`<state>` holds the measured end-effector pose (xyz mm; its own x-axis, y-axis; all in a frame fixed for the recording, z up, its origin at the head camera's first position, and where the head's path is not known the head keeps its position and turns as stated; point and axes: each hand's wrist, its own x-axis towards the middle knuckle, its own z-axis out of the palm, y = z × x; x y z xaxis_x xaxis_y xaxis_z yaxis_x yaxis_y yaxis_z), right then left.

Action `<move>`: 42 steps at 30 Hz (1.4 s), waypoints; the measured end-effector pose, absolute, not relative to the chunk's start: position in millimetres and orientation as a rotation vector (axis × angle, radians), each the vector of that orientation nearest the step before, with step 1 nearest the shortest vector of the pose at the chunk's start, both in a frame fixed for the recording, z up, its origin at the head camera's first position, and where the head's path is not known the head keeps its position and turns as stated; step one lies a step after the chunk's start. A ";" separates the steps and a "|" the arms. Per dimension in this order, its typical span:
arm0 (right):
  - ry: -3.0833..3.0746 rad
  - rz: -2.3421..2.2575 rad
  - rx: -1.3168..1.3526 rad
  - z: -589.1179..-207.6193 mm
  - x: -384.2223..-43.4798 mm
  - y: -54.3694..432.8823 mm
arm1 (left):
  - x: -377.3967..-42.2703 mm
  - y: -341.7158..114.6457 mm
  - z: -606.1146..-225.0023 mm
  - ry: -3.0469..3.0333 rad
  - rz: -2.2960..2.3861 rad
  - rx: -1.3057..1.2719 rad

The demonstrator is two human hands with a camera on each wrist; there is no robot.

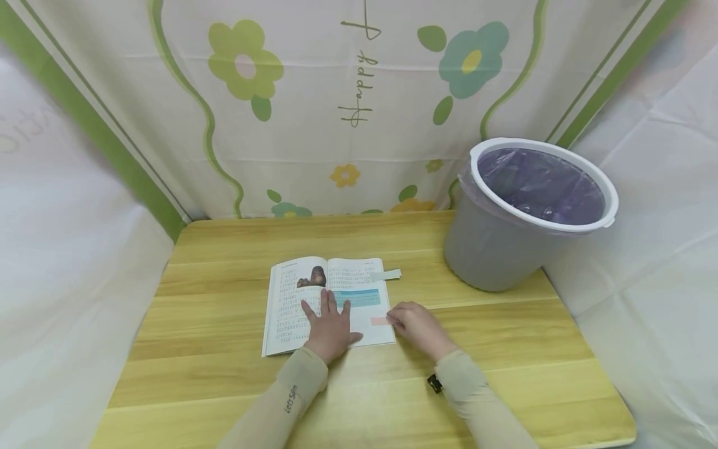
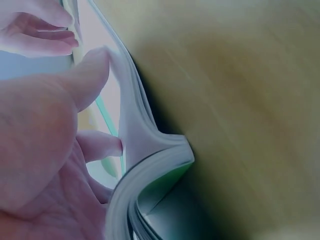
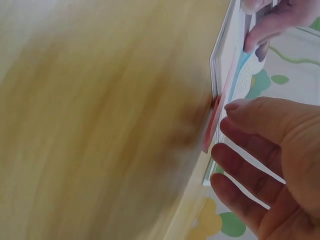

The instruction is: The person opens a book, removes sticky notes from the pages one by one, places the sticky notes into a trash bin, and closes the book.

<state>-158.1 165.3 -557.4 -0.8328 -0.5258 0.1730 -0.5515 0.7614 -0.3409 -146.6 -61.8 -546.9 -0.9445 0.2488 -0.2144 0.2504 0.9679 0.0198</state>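
Observation:
An open book with printed pages lies on the table. My left hand rests on it with spread fingers, near the centre fold. At the right page's edge my right hand is beside a pink sticky tab. In the right wrist view the tab's free end sticks out past the pages; thumb and fingertips are next to it, apart from one another, with no clear pinch. Whether a fingertip touches the tab I cannot tell. Higher on that page, a pale green tab also juts out.
A grey bin with a white rim and purple liner stands at the table's back right. The wooden table has a floral curtain behind it. Something small and black shows at the right sleeve.

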 end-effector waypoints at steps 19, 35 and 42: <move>-2.831 0.456 0.988 -560.0 -160.5 160.9 | -146.7 -64.2 -547.0 2.901 0.038 0.390; -2.843 0.366 1.025 -557.6 -160.2 161.4 | -150.8 -61.7 -549.5 2.878 0.029 0.374; -2.821 0.372 1.023 -556.0 -159.7 161.1 | -151.1 -61.9 -549.9 2.870 0.034 0.371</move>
<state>-159.7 161.1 -556.0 -0.7651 -0.6145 0.1925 -0.6434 0.7418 -0.1892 -151.1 -61.9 -549.9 -0.9372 0.2532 -0.2398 0.2473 0.9674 0.0546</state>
